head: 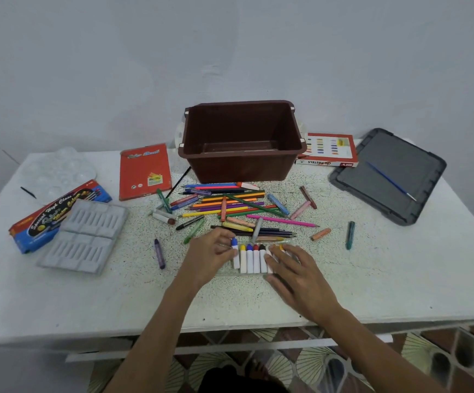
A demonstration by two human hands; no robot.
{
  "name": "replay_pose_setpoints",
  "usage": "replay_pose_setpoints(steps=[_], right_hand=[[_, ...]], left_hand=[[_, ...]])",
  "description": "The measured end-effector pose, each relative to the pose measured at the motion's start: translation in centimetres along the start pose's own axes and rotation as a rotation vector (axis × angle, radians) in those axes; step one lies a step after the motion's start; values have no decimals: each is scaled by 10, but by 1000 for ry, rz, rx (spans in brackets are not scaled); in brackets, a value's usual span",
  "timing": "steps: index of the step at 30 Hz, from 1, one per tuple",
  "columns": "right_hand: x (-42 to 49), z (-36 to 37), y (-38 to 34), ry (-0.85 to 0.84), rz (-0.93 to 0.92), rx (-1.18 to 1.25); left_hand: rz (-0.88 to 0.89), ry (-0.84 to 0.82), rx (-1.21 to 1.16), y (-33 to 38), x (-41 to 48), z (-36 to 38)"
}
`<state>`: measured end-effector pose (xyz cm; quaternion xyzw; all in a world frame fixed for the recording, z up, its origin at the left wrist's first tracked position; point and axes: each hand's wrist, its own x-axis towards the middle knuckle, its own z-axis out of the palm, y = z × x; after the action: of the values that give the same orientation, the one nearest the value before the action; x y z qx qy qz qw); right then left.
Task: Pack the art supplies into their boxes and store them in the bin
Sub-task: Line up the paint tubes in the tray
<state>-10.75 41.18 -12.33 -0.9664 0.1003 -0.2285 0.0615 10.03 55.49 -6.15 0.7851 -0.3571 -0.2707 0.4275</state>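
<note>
Up close, a person's left hand pinches a blue-capped white paint tube between thumb and fingertips at the left end of a row of white paint tubes with yellow, blue, red and black caps. The row lies side by side in a shallow clear plastic tray near the front of a speckled white table. The right hand lies flat, fingers spread and straight, across the right end of the row.

Just behind the tray sprawls a loose heap of coloured pencils and crayons. Beyond it, at the far middle of the table, stands an open-topped brown plastic bin. To the right of the bin rests a red-and-white oil pastels box, and beside that a grey plastic lid with a blue-handled paintbrush lying on it. To the left of the bin lie a flat red cardboard box, a blue-and-red watercolour box and, overlapping its near side, a grey moulded insert tray.
</note>
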Motion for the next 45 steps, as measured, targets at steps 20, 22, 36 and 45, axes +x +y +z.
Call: replay_pose_setpoints(steps=[20, 22, 36, 45], right_hand=[[-1, 2, 1, -1, -6, -13], [-1, 2, 1, 0, -6, -11], [-2, 3, 2, -5, -2, 9], [-2, 5, 2, 17, -7, 22]], left_hand=[[354, 82, 465, -32, -9, 14], [397, 143, 506, -32, -12, 14], [100, 523, 744, -56, 29, -77], [260, 437, 937, -71, 32, -93]])
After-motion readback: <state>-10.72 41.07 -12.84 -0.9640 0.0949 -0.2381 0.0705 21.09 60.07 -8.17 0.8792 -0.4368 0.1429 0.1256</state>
